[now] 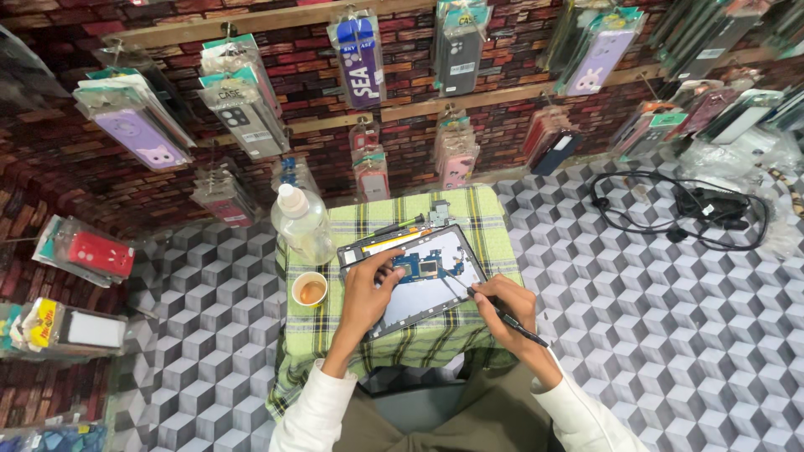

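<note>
An opened tablet (435, 289) with its back off lies on a small table covered in green checked cloth (486, 226). A blue circuit board (423, 267) shows inside it. My left hand (368, 289) rests on the tablet's left side, fingers pressing beside the board. My right hand (507, 305) holds a thin black tool (494, 310) like a pen, its tip pointing at the board. A black screwdriver (398, 226) and a small metal part (439, 214) lie on the cloth behind the tablet.
A clear plastic bottle (301, 222) and a small paper cup (310, 290) stand at the table's left. Black cables (678, 209) lie on the cube-patterned floor at right. Packaged phone cases (243, 109) hang on the brick wall behind.
</note>
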